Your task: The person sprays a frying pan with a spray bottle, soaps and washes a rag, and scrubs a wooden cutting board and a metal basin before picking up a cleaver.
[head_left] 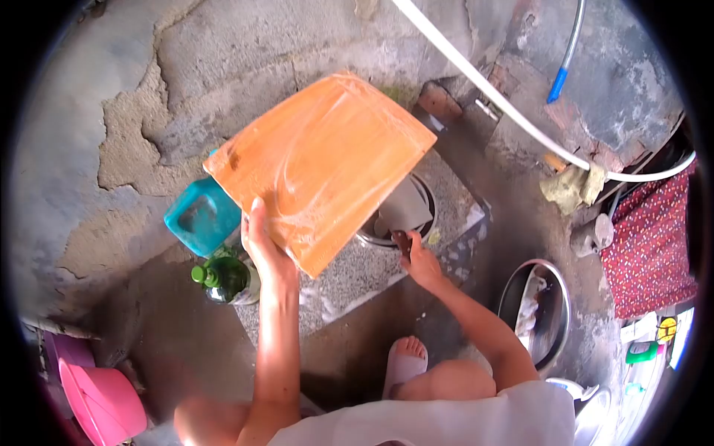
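An orange board with whitish soapy streaks is held up and tilted over a speckled stone slab. My left hand grips its lower left edge, thumb on the streaked face. My right hand is closed around the dark handle of a broad-bladed cleaver. The blade lies over a round metal bowl, partly hidden behind the board. Left of the board are a teal jug and a green bottle, close to my left wrist.
A metal basin with something pale inside stands at the right. A white hose crosses the upper right, above a rag. A pink bucket is at the lower left. My foot rests below the slab.
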